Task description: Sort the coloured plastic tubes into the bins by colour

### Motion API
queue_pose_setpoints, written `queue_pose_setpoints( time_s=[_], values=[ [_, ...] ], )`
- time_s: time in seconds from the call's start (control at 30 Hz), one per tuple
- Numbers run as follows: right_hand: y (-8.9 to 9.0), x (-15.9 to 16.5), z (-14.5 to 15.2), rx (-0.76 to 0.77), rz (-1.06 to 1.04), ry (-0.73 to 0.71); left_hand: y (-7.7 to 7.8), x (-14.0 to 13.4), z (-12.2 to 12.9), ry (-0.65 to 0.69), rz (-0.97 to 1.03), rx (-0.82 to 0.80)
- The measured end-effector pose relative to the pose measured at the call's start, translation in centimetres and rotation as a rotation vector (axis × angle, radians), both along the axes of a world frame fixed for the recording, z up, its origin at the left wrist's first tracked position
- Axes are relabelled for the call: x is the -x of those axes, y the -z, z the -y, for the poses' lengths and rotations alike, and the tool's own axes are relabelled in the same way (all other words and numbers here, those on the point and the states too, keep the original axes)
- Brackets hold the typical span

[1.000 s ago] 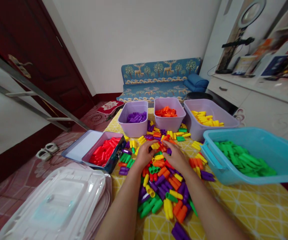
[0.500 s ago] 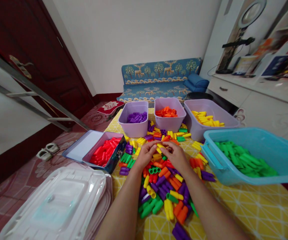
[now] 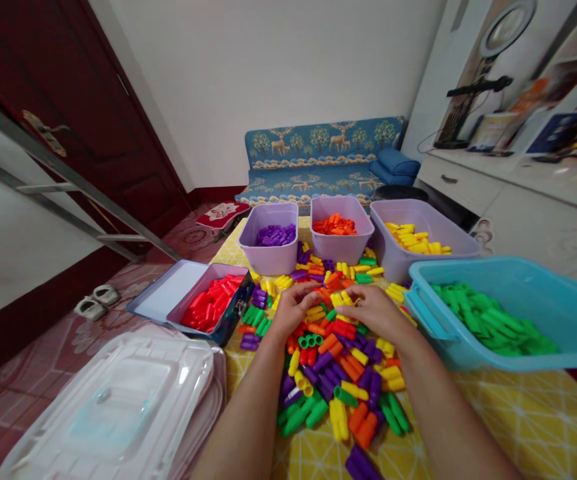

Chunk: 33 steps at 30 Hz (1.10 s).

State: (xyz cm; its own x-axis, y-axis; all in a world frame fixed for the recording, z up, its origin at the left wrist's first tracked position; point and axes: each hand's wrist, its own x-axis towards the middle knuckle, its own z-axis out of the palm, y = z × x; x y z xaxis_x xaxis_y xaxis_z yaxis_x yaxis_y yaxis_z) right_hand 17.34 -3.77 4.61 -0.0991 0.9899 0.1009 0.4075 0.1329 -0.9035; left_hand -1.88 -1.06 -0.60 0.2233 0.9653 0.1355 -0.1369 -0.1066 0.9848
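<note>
A mixed heap of purple, orange, yellow, green and red plastic caps [image 3: 323, 360], many stuck side by side in small groups, spreads over the yellow patterned table. At the heap's far part, my right hand [image 3: 375, 308] has thumb and fingers around a yellow group of caps [image 3: 341, 299]. My left hand [image 3: 291, 310] hovers at the heap's left side, fingers curved and apart from the thumb, nothing visible between them. Loose yellow caps [image 3: 313, 312] lie close by its thumb.
Lilac bins hold purple [image 3: 275, 235], orange [image 3: 335, 225] and yellow caps [image 3: 415, 240] along the back. Green caps fill part of a turquoise bin [image 3: 518, 267] at right. Left are an open box of red caps [image 3: 213, 303] and stacked clear lids [image 3: 113, 400].
My hands were together over a yellow piece and have moved apart. The right one shifted right, with yellow caps at its fingertips; the left barely moved.
</note>
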Motion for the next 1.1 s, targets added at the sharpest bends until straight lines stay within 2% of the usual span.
queue_pose_setpoints(
  time_s=[0.07, 0.13, 0.2, 0.23, 0.3, 0.37, 0.47, 0.53, 0.6, 0.73, 0.93, 1.03, 1.1],
  values=[
    [-1.3, -0.4, 0.1, -0.113, -0.263, 0.188, 0.0, 0.0, 0.0, -0.015, -0.025, -0.008],
    [-2.4, -0.5, 0.2, -0.296, -0.581, 0.335, 0.1, 0.0, 0.0, -0.018, -0.052, -0.016],
    [-2.7, -0.3, 0.1, -0.392, -0.755, 0.369, 0.2, 0.0, -0.1, -0.025, -0.094, -0.044],
    [-2.4, -0.2, -0.1, -0.376, -0.756, 0.361, 0.2, 0.1, -0.2, -0.043, -0.136, -0.075],
    [-1.1, -0.1, -0.5, -0.268, -0.62, 0.34, 0.3, 0.3, -0.4, -0.133, -0.274, -0.187],
    [0.9, 0.0, -1.0, -0.162, -0.347, 0.304, 0.3, 0.7, -0.6, -0.279, -0.466, -0.329],
    [3.9, 0.1, -1.4, -0.166, 0.137, 0.305, 0.3, 1.3, -0.8, -0.419, -0.756, -0.44],
    [5.2, 0.3, -1.5, -0.185, 0.343, 0.276, 0.3, 1.4, -0.8, -0.403, -0.893, -0.439],
    [5.8, 0.6, -1.5, -0.194, 0.429, 0.226, 0.1, 1.3, -0.7, -0.319, -0.952, -0.437],
    [5.9, 1.1, -1.6, -0.236, 0.389, 0.131, -0.4, 0.9, -0.4, -0.13, -0.926, -0.453],
    [4.7, 2.0, -1.0, -0.131, 0.032, -0.031, 0.0, 0.8, -0.3, -0.071, -0.707, -0.435],
    [3.8, 2.6, -0.4, -0.133, -0.093, -0.099, 0.4, 0.6, -0.4, -0.013, -0.531, -0.419],
    [3.4, 3.0, -0.3, -0.143, -0.151, -0.112, 0.5, 0.4, -0.4, 0.006, -0.408, -0.354]
  ],
)
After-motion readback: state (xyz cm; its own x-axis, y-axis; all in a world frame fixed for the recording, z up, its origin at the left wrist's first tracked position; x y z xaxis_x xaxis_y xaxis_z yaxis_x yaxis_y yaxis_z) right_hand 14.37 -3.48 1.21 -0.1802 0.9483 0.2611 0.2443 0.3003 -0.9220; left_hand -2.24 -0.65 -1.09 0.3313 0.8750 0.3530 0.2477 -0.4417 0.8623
